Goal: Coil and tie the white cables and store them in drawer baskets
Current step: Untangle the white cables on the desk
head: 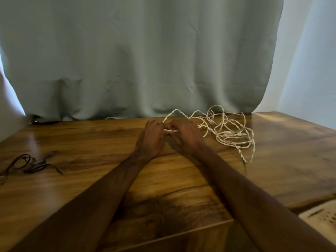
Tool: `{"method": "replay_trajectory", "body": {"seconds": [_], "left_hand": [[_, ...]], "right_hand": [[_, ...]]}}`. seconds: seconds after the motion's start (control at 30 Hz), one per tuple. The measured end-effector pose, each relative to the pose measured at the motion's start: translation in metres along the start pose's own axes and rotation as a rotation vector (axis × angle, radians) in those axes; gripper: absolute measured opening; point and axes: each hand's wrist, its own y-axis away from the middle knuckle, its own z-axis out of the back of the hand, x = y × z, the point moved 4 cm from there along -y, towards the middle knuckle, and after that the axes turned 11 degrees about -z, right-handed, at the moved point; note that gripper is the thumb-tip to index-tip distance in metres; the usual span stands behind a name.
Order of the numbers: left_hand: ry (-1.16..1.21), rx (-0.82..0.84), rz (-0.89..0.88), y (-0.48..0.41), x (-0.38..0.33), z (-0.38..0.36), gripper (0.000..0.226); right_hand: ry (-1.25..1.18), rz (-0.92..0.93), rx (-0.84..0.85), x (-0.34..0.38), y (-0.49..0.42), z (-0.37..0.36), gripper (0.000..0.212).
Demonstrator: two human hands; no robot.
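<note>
Over on the left, a thin black cable [27, 164] lies in loose loops on the glossy brown wooden table [91, 142], well apart from everything else. Behind the table hangs a pale grey-green fabric curtain [145, 51], its hem touching the far edge.

Near the middle, both bare forearms reach out over the tabletop and the hands meet knuckle to knuckle. The left hand [151, 137] has its fingers curled in, pinching a short white end of the twisted white cable [231, 131]. The right hand [183, 137], just beside it, is curled the same way and grips that same end from the other side. A little white piece shows in the gap between them.

From the hands one strand rises and arcs rightwards into the rest of the cable, a loose tangled heap lying on the table just right of the right hand.

At the lower right, beyond the table's edge, a corner of a cream slotted plastic basket [321, 217] shows.
</note>
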Motion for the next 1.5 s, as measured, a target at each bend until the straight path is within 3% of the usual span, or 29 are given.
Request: {"method": "replay_trajectory", "body": {"seconds": [0.1, 0.2, 0.4, 0.53, 0.67, 0.77, 0.9, 0.97, 1.03, 1.13, 1.23, 1.37, 1.5], "left_hand": [[-0.009, -0.133, 0.119, 0.001, 0.011, 0.014, 0.051], [0.018, -0.29, 0.232, 0.004, 0.027, 0.028, 0.033], [0.362, -0.525, 0.527, 0.008, 0.053, 0.038, 0.028], [0.775, -0.496, 0.655, 0.001, 0.048, 0.029, 0.037], [1.295, -0.403, 0.67, -0.015, 0.01, 0.026, 0.026], [1.42, -0.216, 0.702, -0.018, -0.019, 0.02, 0.032], [1.13, 0.132, 0.585, -0.012, -0.039, 0.012, 0.042], [0.953, 0.241, 0.416, -0.012, -0.046, 0.012, 0.041], [0.772, 0.316, 0.276, -0.011, -0.05, 0.011, 0.054], [0.642, 0.378, 0.268, -0.012, -0.05, 0.007, 0.067], [0.511, 0.3, 0.19, -0.018, -0.059, 0.013, 0.058], [-0.008, 0.087, 0.072, -0.02, -0.052, 0.031, 0.026], [-0.019, -0.131, 0.146, -0.016, -0.029, 0.062, 0.021]], "right_hand": [[-0.022, -0.094, 0.018, -0.019, -0.001, 0.006, 0.032], [0.04, -0.212, -0.039, -0.046, -0.002, 0.014, 0.02], [0.116, -0.59, -0.035, -0.087, 0.007, 0.027, 0.026], [0.087, -0.521, -0.071, -0.082, 0.003, 0.026, 0.038], [0.024, -0.312, -0.085, -0.061, -0.002, 0.015, 0.051], [-0.001, -0.232, -0.057, -0.045, -0.007, 0.007, 0.073], [0.019, -0.111, 0.05, -0.024, -0.006, 0.002, 0.076], [0.006, -0.055, 0.113, -0.02, -0.006, -0.003, 0.057], [0.082, -0.016, 0.111, -0.02, -0.007, -0.005, 0.033], [0.152, -0.033, 0.046, -0.023, -0.009, -0.001, 0.016], [0.194, -0.073, 0.011, -0.026, -0.011, 0.005, 0.016], [0.172, -0.126, -0.097, -0.036, -0.014, 0.012, 0.015], [0.111, -0.252, -0.187, -0.059, -0.008, 0.022, 0.029]]}}
